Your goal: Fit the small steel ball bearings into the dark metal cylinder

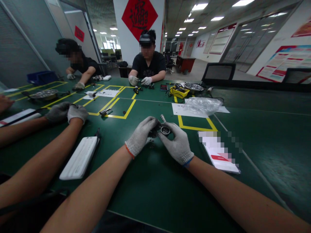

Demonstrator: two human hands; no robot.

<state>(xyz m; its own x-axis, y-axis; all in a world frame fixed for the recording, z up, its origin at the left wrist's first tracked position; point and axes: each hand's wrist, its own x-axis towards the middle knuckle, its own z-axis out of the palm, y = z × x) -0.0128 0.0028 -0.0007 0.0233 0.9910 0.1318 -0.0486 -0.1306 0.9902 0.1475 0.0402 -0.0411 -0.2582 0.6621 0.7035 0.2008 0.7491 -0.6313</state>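
Grey partitioning (pixel 19 48) bounded the room (pixel 201 64) on the left, glazed panels (pixel 245 42) on the right, below a ceiling (pixel 225 11) set with lit rectangles. Across the foreground extended a green table (pixel 150 191), smooth, slightly reflective at right and crossed by pale seams; yellow tape (pixel 131 108) marked rectangles on it. Beyond stood a white pillar (pixel 123 38) bearing a red diamond sign (pixel 139 14) (black characters). One co-worker (pixel 149 63) faced across the table; another (pixel 85 66) leaned over it at far left. A third person's gloved hands (pixel 77 113) met at near left. Right of centre, a crumpled clear plastic bag (pixel 204 105) rested on white paper (pixel 186 110), a yellow basket (pixel 179 93) just behind. A white oblong device (pixel 79 158) lay left of the wearer's hands.

The left hand (pixel 143 134), gloved with an orange cuff, was closed round a dark part (pixel 153 133), largely hidden by its fingers. The right hand (pixel 176 140), gloved with a blue cuff, gripped a round metal part (pixel 165 130) between thumb and fingers, its open end facing the camera. Both parts were close together above the table; contact between them could not be determined. Several small ring-like bits (pixel 151 139) lay just below.
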